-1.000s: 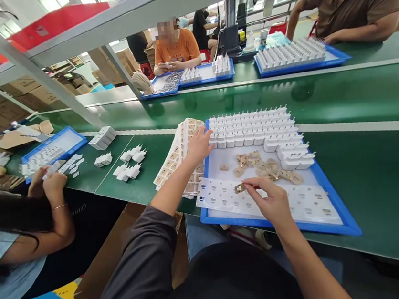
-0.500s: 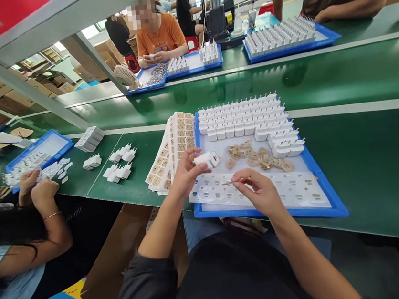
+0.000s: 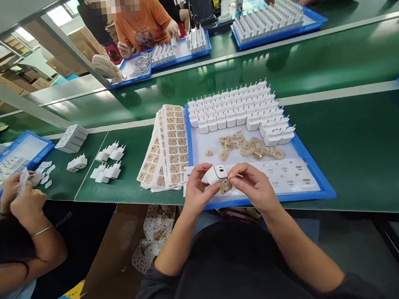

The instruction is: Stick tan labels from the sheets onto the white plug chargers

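My left hand [image 3: 199,192] is closed around a white charger plug [image 3: 214,174], its port face turned up and to the right. At that face, my right hand [image 3: 254,185] pinches with thumb and forefinger by a small tan sticker piece [image 3: 226,187], which hangs just below the charger. Both hands are over the front edge of a blue-rimmed tray [image 3: 311,165]. Beneath them lies a white label sheet [image 3: 289,174] with small cut-outs. Behind it is a loose heap of tan sticker pieces [image 3: 238,141], and rows of white chargers [image 3: 231,110] stand pins up.
Stacked sheets of tan stickers [image 3: 173,145] lie left of the tray. Loose chargers [image 3: 106,172] and a white block of stacked pieces [image 3: 71,138] are farther left. A co-worker's hands [image 3: 26,195] work at the left; other people sit across the green bench [image 3: 356,136].
My hands have come together, lower and nearer me, with the charger. The right hand has left the label sheet, and a tan piece now shows at its fingertips. The view has shifted.
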Tool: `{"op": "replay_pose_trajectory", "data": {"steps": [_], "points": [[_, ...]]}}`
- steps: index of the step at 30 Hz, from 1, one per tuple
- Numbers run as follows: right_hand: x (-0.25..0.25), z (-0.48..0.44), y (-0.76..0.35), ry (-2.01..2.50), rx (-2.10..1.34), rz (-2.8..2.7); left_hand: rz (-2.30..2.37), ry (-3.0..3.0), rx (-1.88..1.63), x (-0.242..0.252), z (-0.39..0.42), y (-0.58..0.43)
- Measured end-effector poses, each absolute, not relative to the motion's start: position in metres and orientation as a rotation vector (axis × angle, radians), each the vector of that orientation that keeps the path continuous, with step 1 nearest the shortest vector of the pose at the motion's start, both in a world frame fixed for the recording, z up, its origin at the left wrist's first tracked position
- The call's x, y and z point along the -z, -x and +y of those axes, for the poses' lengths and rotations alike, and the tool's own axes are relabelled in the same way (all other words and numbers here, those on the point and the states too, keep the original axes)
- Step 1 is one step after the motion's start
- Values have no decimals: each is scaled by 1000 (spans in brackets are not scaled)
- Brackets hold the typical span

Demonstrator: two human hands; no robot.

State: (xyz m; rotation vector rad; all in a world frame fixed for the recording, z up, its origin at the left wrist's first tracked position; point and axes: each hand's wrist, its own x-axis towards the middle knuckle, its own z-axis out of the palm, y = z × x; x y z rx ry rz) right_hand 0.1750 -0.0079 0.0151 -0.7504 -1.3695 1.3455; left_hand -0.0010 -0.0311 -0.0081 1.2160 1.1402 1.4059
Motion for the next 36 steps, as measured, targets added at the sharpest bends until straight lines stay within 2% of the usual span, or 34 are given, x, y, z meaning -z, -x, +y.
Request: {"op": "replay_pose_trajectory", "data": {"steps": [7, 14, 36], "points": [[-14, -7, -175, 824, -1363, -1301, 1013, -1278, -1359, 10, -37, 0], [-9, -10, -172, 897, -1362, -1203, 1140, -1328, -1473, 16, -38, 0], [-19, -10, -168, 956, -1362, -1206, 1075, -1451, -1512, 16, -39, 1]]}}
